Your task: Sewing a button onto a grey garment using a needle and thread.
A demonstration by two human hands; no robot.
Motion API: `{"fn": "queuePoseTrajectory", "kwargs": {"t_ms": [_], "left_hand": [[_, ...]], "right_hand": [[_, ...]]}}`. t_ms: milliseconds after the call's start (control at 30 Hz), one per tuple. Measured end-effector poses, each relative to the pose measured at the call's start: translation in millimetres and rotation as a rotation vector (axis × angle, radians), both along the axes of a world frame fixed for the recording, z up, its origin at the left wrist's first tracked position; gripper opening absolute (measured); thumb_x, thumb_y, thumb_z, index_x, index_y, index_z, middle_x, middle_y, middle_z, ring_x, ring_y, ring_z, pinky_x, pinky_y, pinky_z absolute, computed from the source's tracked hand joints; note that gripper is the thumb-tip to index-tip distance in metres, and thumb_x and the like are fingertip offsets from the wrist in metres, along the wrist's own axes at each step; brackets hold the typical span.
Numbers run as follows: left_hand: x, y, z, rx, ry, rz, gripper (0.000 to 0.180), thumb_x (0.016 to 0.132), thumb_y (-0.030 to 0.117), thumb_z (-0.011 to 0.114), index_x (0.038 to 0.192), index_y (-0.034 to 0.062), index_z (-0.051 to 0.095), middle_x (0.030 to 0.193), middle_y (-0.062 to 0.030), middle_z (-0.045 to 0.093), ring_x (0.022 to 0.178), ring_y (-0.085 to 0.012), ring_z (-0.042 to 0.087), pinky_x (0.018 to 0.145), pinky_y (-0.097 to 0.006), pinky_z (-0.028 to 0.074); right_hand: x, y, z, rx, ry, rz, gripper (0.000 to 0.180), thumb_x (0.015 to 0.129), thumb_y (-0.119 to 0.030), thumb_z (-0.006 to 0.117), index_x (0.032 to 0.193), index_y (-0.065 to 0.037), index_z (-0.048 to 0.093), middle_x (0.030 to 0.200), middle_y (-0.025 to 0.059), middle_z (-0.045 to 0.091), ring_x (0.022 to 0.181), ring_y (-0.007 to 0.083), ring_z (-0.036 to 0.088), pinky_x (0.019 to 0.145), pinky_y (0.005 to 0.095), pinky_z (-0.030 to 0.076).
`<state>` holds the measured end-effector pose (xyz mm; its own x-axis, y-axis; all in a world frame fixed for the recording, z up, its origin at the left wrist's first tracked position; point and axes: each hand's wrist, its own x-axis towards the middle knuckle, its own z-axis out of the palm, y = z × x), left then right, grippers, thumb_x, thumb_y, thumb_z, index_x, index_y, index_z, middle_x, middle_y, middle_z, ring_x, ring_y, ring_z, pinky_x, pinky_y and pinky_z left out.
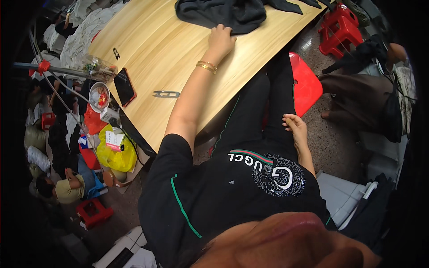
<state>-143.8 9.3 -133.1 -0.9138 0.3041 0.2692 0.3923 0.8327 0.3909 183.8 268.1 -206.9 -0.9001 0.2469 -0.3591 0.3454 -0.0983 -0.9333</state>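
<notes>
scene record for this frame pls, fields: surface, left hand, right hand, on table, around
surface: pale wooden table
left hand: left hand flat on the table, fingertips on the edge of the dark grey crumpled garment; gold bangles on the wrist
right hand: right hand resting on the black-trousered thigh, holding nothing
on table: small metal thread snips, black phone in a red case
around: red plastic stools, yellow plastic bag
</notes>
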Motion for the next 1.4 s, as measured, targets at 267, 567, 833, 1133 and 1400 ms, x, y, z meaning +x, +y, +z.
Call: {"fn": "queuePoseTrajectory", "kwargs": {"t_ms": [267,567,833,1133,1400], "left_hand": [[118.7,-30.1,13.7,0.108,-0.156,-0.529,0.015,0.084,0.014,0.065,0.097,0.0102,0.071,0.098,-0.0083,0.065,0.102,-0.0302,0.057,0.089,-0.04,0.049],[205.0,-113.8,25.5,0.003,0.144,0.033,0.043,0.086,0.018,0.069,0.127,0.0074,0.059,0.13,-0.0225,0.052,0.123,-0.0387,0.05,0.104,-0.045,0.043],[210.4,-194.0,-2.2,-0.288,-0.118,0.426,0.074,0.096,0.049,0.055,0.145,-0.0037,0.04,0.155,-0.0266,0.03,0.146,-0.0403,0.025,0.12,-0.047,0.019],[122.6,-94.2,28.0,0.014,0.133,0.13,0.071,0.091,0.045,0.065,0.149,0.0133,0.041,0.155,-0.0234,0.033,0.144,-0.0396,0.03,0.117,-0.049,0.026],[58.1,-124.3,-6.0,0.026,0.128,0.137,0.033,0.091,0.026,0.066,0.121,0.0119,0.067,0.109,-0.0146,0.065,0.103,-0.0313,0.063,0.091,-0.038,0.05]], "right_hand": [[-16.2,7.2,-4.3,0.11,0.009,0.03,0.018,0.096,-0.01,0.062,0.112,-0.004,0.068,0.097,0.0023,0.071,0.077,0.0063,0.064,0.063,0.0181,0.046],[-72.0,-2.2,29.6,0.251,0.334,0.044,0.032,0.095,-0.001,0.061,0.126,-0.003,0.06,0.112,0.0046,0.064,0.089,0.0074,0.062,0.069,0.0203,0.05],[-186.9,-17.4,109.9,0.93,0.944,0.198,0.069,0.077,-0.017,0.081,0.14,-0.01,0.053,0.143,0.0184,0.047,0.129,0.0352,0.05,0.103,0.0426,0.043],[-204.7,-4.1,88.0,1.096,0.823,0.47,0.021,0.084,-0.021,0.073,0.087,-0.002,0.064,0.09,0.0136,0.064,0.085,0.0314,0.063,0.083,0.0385,0.048],[-57.4,69.5,71.2,-0.464,0.515,0.319,0.035,0.088,-0.009,0.065,0.118,0.008,0.061,0.12,0.0171,0.066,0.111,0.0251,0.063,0.103,0.0371,0.042]]}}
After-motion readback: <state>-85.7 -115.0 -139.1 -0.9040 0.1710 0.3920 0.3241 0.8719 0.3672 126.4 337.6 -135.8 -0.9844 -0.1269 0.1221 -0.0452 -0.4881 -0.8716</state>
